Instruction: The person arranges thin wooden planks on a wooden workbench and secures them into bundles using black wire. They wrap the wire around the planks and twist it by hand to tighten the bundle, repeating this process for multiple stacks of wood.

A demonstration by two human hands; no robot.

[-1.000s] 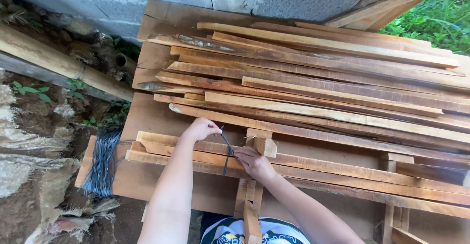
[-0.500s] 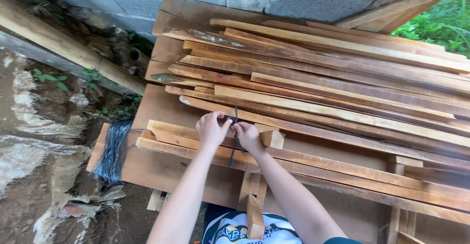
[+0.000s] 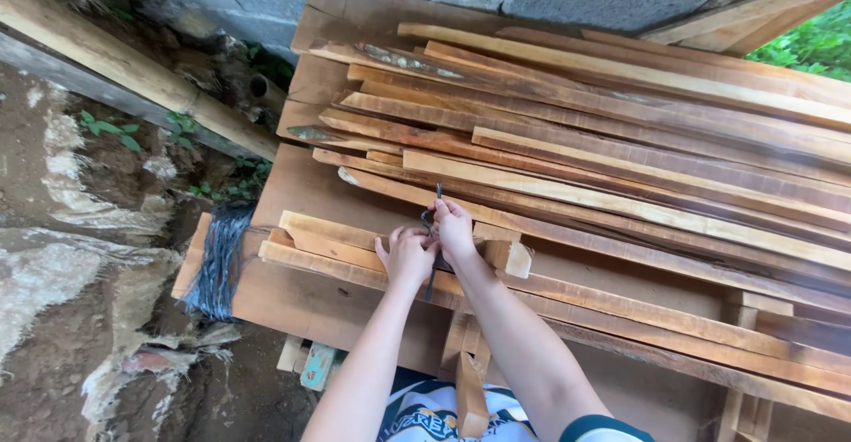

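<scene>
Together, the fingers of the left hand (image 3: 409, 256) and right hand (image 3: 454, 229) were pinched on a thin dark wire (image 3: 436, 204) above the strips (image 3: 496, 269) on the tabletop (image 3: 301, 185). It looked light, springy and easily bent, best gripped near its ends. No containers showed; a bundle of wire (image 3: 217, 265) lay at the tabletop's edge.

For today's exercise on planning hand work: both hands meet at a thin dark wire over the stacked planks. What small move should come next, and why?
Probably a short twist of the dark wire: the right hand pinches it upright, the left hand sits beside it, and its ends look loose above the planks.
</scene>
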